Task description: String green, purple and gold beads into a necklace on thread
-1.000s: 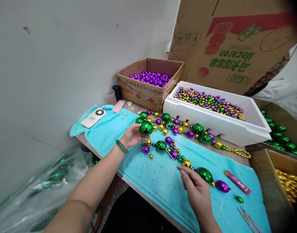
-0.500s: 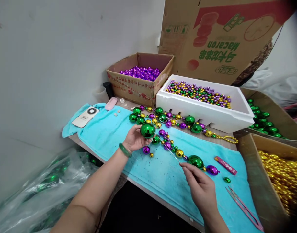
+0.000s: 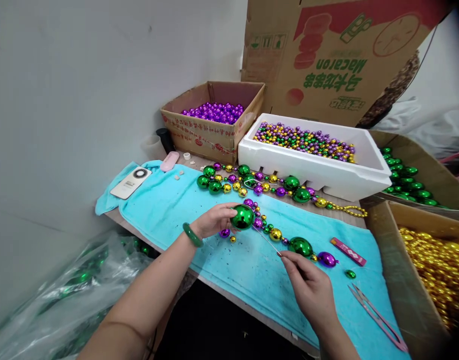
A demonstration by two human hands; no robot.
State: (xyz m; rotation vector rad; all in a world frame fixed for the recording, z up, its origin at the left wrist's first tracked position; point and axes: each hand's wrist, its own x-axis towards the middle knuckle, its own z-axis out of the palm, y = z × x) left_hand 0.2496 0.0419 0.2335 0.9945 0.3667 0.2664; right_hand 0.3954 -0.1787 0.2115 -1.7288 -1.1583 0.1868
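Note:
My left hand [image 3: 218,221], with a green bangle on its wrist, grips a big shiny green bead [image 3: 243,217] between thumb and fingers. Pinched in my right hand [image 3: 308,285] is a thin needle [image 3: 267,240] whose far end reaches the right side of that bead; whether its tip is inside I cannot tell. Behind and between the hands, purple, gold and green beads lie in a row on the blue towel, among them a large green bead [image 3: 300,246] and a purple bead [image 3: 327,259]. A bead garland [image 3: 281,191] stretches along the towel's back edge.
Purple beads fill a cardboard box [image 3: 199,131]; mixed beads fill a white foam box [image 3: 312,176]. Gold beads sit in a box [image 3: 383,235] at right. Pink thread snips [image 3: 379,320], a pink packet [image 3: 348,251] and a phone [image 3: 130,183] lie on the blue towel [image 3: 169,215].
My left hand has moved right and slightly toward me with the green bead, closer to my right hand. Less of the needle shows between them. The right hand has barely moved.

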